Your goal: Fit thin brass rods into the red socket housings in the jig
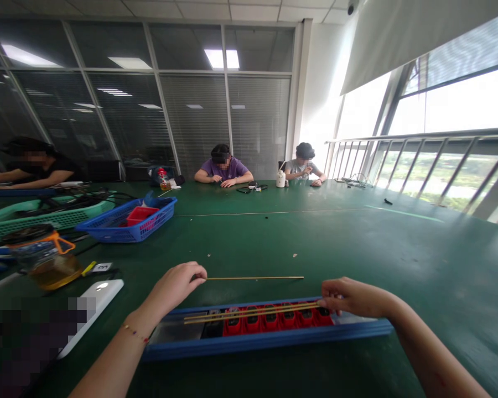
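Observation:
My left hand (186,283) pinches one end of a thin wooden stick (255,277), which points right across the green table. In my right hand (343,296) are the right ends of a few similar thin sticks (249,314), reaching left above a long blue tray (269,335). Along the middle of that tray sit several red pieces (251,326) with dark centres in a row, and a black piece (214,327) stands at their left. The sticks partly cover the row. Whether they touch the red pieces I cannot tell.
To the left are a blue basket (120,235) holding a red box (142,215), a green basket (58,221), a jar of amber liquid (45,265) and a white-edged device (103,293). Across the green table (357,237), people sit with their hands on it; a white bottle (280,178) stands there.

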`<state>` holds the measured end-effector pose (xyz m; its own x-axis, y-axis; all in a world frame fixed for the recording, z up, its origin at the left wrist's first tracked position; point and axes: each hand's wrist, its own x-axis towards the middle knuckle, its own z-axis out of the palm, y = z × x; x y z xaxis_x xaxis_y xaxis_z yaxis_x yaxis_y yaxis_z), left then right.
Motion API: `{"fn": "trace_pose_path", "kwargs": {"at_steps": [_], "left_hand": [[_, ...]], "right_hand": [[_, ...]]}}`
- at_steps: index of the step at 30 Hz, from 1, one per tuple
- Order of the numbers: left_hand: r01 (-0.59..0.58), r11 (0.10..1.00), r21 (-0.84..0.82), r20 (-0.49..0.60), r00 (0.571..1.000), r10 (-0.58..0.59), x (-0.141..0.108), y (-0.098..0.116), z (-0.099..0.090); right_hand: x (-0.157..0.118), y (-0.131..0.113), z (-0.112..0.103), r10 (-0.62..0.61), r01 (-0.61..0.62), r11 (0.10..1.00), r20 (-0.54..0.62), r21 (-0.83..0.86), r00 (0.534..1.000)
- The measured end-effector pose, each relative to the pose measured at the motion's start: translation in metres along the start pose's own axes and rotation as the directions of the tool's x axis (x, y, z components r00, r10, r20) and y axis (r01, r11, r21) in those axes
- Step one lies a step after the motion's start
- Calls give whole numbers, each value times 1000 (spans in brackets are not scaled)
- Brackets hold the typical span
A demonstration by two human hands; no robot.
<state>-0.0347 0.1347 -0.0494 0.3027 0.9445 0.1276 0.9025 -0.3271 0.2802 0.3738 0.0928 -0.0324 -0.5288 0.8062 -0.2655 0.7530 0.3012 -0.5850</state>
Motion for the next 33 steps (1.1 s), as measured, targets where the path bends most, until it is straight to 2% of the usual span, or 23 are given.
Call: {"fn": "trace_pose_path", "kwargs": {"at_steps": [6,10,13,18,22,25,29,33], "left_hand": [[35,998,-61,95,995,-29,10,4,30],[42,995,-87,128,991,-30,11,-1,41],[30,993,-110,125,992,-16,11,-4,43],[33,988,-154,127,992,-13,11,-5,44],[28,985,-169,98,995,-12,9,-5,44],[19,988,-156,78,997,-7,9,-6,45],[36,990,-136,73,997,-26,12,-9,49],[41,989,-139,75,997,-30,14,-11,52]], "right_hand": [[0,-2,-2,2,-2,1000,-1,-22,1000],[2,2,-2,-25,25,1000,-4,-11,1000],[3,4,-2,-52,51,998,-39,-21,998],[6,5,-1,-109,121,991,-197,50,974],[3,12,-6,-85,146,981,-389,129,917],[-6,23,-15,-38,122,982,-486,141,873],[-13,39,-21,-12,102,984,-527,144,850],[-2,49,-11,-18,102,982,-464,157,886]]}}
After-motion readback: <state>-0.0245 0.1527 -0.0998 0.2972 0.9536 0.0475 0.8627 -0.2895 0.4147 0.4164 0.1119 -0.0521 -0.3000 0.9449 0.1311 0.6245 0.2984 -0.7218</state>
